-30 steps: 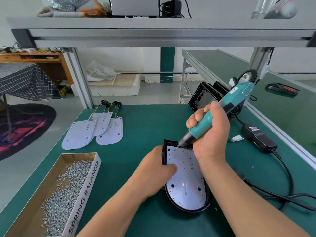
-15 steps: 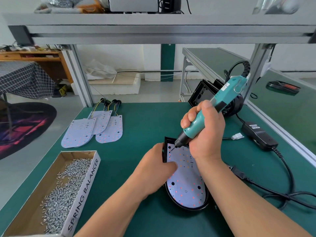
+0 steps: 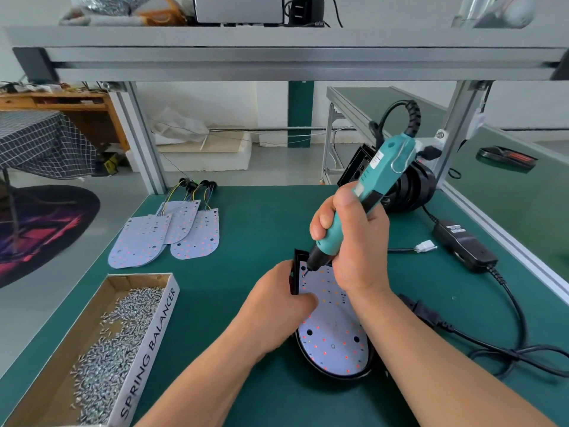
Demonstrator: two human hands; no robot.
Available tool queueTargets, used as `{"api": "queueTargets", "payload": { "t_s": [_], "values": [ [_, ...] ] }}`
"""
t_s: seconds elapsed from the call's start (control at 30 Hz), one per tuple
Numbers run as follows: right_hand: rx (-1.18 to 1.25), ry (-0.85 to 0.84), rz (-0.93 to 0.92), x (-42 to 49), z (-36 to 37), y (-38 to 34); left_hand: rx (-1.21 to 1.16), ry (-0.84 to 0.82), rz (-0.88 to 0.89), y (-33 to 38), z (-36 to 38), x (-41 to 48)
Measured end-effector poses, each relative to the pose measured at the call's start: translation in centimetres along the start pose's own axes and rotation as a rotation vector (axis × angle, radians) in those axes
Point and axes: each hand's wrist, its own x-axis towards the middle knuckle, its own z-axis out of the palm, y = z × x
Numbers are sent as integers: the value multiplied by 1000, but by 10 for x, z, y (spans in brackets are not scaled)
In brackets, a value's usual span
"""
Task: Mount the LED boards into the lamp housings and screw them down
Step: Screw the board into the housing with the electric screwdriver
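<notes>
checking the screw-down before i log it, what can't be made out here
Head view: whether a screw sits under the screwdriver tip, too small.
Head view: far right part of the LED board, behind the right hand.
Head view: left rim of the housing, partly under the left hand.

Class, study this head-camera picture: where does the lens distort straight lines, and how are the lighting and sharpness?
Head view: the wide-angle lens tilts the left frame post outward; light is soft, shadows faint beside the lamp housing; the LED board is sharp, without glare.
</notes>
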Motion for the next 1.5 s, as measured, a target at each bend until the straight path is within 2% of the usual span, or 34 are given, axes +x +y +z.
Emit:
{"api": "queueTargets", "payload": {
  "t_s": [0.2, 0.37, 0.53, 0.67, 0.8, 0.87, 0.97, 1.03, 1.2, 1.43, 1.5],
  "values": [
    [-13, -128, 6, -2, -1, -1, -57, -7, -7, 0, 0, 1],
    [119, -142, -5, 7, -9, -13, -82, -25, 0, 1, 0, 2],
    [145, -28, 20, 22, -44, -31, -212, -20, -33, -4, -7, 5],
    [24, 87, 183, 28, -77, -41, -314, 110, -103, -8, -18, 11],
    [1, 107, 219, 30, -96, -54, -358, 212, -188, -14, -21, 17],
    [-119, 80, 296, 31, -101, -61, -400, 266, -219, -17, -22, 20],
    [-481, -32, 437, 29, -107, -65, -506, 344, -238, -19, -23, 23],
    [-740, -142, 480, 24, -109, -65, -565, 384, -241, -21, -23, 23],
    [-1163, -317, 560, 18, -112, -63, -675, 458, -238, -22, -21, 24],
    [-1803, -570, 426, 14, -115, -54, -728, 482, -194, -22, -17, 24],
    [-1869, -630, 449, 12, -116, -51, -733, 491, -189, -23, -18, 25]
  ]
}}
